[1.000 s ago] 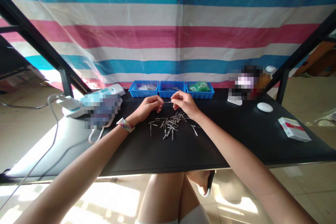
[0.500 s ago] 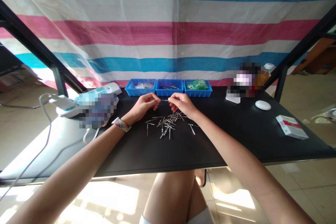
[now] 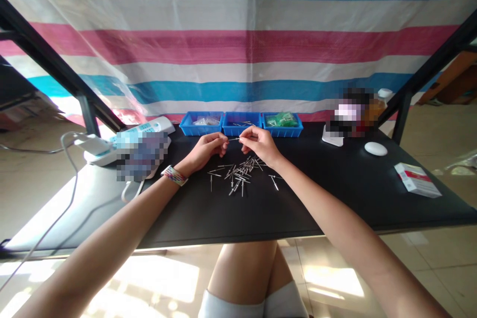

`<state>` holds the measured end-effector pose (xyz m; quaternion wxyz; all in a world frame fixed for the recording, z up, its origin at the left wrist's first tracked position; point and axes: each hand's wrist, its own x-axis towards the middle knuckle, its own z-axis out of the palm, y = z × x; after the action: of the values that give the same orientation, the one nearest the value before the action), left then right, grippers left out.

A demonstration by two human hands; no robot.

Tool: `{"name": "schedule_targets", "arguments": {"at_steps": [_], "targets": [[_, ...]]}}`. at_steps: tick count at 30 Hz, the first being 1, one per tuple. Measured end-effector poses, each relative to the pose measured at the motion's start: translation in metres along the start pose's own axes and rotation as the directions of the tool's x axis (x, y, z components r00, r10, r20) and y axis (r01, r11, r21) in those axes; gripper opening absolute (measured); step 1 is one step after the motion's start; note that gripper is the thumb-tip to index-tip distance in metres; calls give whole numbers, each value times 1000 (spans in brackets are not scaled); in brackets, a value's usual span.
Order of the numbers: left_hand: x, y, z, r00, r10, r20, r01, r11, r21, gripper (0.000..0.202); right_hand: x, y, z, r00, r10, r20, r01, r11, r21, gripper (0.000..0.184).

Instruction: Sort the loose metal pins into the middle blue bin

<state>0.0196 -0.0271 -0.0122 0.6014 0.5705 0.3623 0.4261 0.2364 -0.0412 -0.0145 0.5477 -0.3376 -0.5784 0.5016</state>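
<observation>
A thin silver blind rivet (image 3: pixel 233 139) spans the gap between my two hands, held level above the black tabletop. My right hand (image 3: pixel 260 145) pinches one end of it between thumb and forefinger. My left hand (image 3: pixel 209 150), a woven band on its wrist, is closed with thumb against curled fingers at the other end; the fingertips partly hide that end. Below the hands lies a loose pile of blind rivets (image 3: pixel 242 174), with a few strays to either side.
Behind the hands stand three blue bins: the left bin (image 3: pixel 201 130) holds clear bags, the middle bin (image 3: pixel 242 131) some rivets, the right bin (image 3: pixel 283 132) green bags. A power strip (image 3: pixel 156 126) with cables sits left; a white oval object (image 3: pixel 376 149) and small box (image 3: pixel 417 180) lie right.
The view has shifted slightly. My right hand has tilted its end of the rivet up a little; both hands stay close together over the pile.
</observation>
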Motion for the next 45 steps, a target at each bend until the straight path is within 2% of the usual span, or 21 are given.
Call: {"name": "schedule_targets", "arguments": {"at_steps": [11,15,18,22,24,26,28,30,32,34,35,39,41,45], "targets": [[2,-5,-3,998,54,23,-55,996,66,33,-4,-3,0,996,85,-29,-85,996,3,23],[2,-4,-2,998,51,22,-53,997,64,32,-2,-5,2,996,80,-39,-81,996,-21,22],[0,-2,-2,1000,22,12,-23,1000,9,31,4,-6,2,998,22,-62,-26,998,-54,20],[1,-2,-4,999,-7,43,11,996,-92,26,23,-9,-6,971,-130,-199,110,988,-111,16],[1,-3,-6,998,-10,58,16,994,-106,24,34,-10,-12,955,-172,-242,119,969,-218,13],[2,-4,-7,998,-12,59,19,994,-112,23,42,-10,-16,947,-214,-239,104,909,-403,11],[2,-4,-7,998,-14,56,21,993,-120,22,43,-10,-16,941,-276,-197,115,807,-580,15],[2,-4,-7,999,-12,52,18,991,-129,22,37,-10,-10,948,-300,-102,158,726,-669,18],[2,-3,-6,999,-9,43,15,990,-138,22,26,-10,1,971,-225,80,218,703,-677,16],[2,-3,-6,1000,-9,24,13,988,-154,22,14,-10,15,948,-88,305,274,709,-650,9],[2,-3,-6,1000,-12,16,14,987,-162,21,8,-9,21,930,-42,366,286,709,-644,9],[2,-3,-6,1000,-27,-7,25,985,-170,21,-5,-4,39,907,33,420,296,658,-692,17],[2,-3,-6,1000,-27,-15,24,987,-160,21,-7,-3,42,903,55,427,298,634,-713,19],[3,-4,-5,1000,-23,-19,21,990,-143,22,-8,-3,42,900,76,430,287,638,-714,18]]}}
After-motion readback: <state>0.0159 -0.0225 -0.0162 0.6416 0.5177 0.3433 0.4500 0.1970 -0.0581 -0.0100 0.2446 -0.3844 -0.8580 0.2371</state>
